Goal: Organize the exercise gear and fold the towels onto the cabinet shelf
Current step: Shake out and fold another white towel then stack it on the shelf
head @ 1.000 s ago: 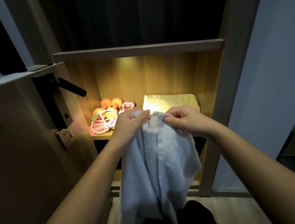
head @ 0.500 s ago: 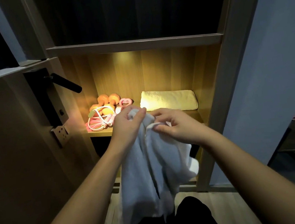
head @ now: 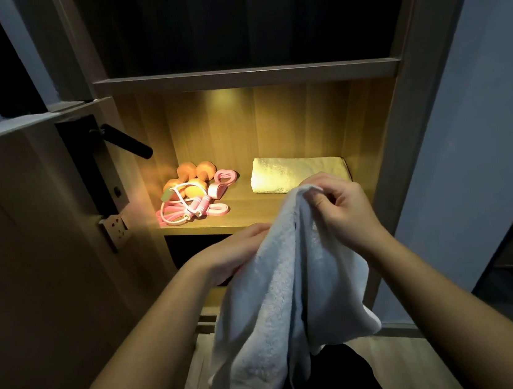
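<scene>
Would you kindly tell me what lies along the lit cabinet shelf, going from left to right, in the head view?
Orange dumbbells → pink heart-shaped piece → folded yellow towel.

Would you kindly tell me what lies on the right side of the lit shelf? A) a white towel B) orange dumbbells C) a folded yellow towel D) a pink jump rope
C: the folded yellow towel lies at the right of the lit shelf; the dumbbells and jump rope sit at its left, and the white towel is held in front by the left hand and right hand.
</scene>
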Demonstrator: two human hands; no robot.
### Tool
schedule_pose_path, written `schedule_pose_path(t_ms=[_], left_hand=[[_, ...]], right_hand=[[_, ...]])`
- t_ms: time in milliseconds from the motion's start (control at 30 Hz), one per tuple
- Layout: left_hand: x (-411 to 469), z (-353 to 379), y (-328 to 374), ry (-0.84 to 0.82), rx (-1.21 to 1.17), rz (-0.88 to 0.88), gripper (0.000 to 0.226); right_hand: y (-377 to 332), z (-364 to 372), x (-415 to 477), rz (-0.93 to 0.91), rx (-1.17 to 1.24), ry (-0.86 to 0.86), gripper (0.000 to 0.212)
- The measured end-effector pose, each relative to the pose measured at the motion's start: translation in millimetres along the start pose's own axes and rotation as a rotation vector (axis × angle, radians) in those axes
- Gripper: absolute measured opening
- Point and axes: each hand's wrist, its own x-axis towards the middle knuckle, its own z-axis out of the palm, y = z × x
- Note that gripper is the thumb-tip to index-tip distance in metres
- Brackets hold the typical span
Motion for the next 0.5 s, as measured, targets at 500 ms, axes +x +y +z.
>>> schedule_pose_path(t_ms=[500], left_hand=[[21.6,12.2,-16.8,0.105,0.207,0.227,0.015]], right_hand=[[22.6,-29.2,-16.0,0.016,0.153,-0.116,0.019]])
